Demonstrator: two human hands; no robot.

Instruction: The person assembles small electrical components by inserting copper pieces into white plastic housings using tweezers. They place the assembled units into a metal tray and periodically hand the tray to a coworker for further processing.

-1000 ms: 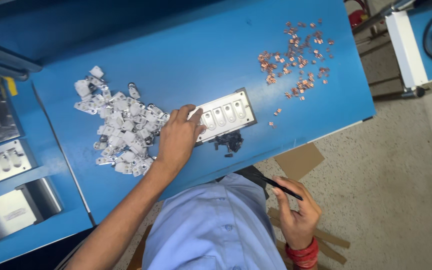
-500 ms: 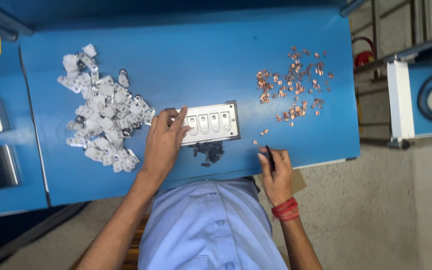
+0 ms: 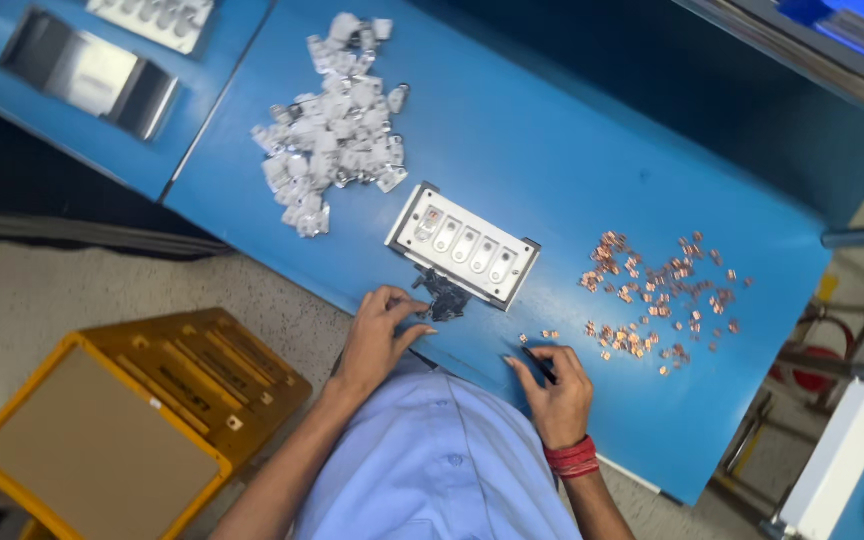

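- A yellow crate (image 3: 102,430) sat on the floor at the far left, beside the person's left arm.
- A heap of small white parts (image 3: 337,150) lay on the blue worktop (image 3: 592,160), at about 11 o'clock from the left hand and well apart from it.
- The left hand (image 3: 377,335) rested at the near edge of the worktop, fingers loosely curled and pinched towards a small dark clump (image 3: 444,295); whether it actually held any piece could not be told.
- The clump lay at roughly 2 o'clock from the left hand, just beside its fingertips and touching the near edge of the plate.
- The plate (image 3: 462,245), a white rectangular switch plate with a row of oval slots, lay with its long axis running from 10 o'clock to 4 o'clock. The left hand was nearer to it than the right.
- The right hand (image 3: 552,390) was closed around a thin dark tool (image 3: 537,362), its tip pointing towards 11 o'clock. A red band circled the wrist.
- Copper bits (image 3: 657,295) were scattered at 2 o'clock from the right hand, a few strays just beside it.
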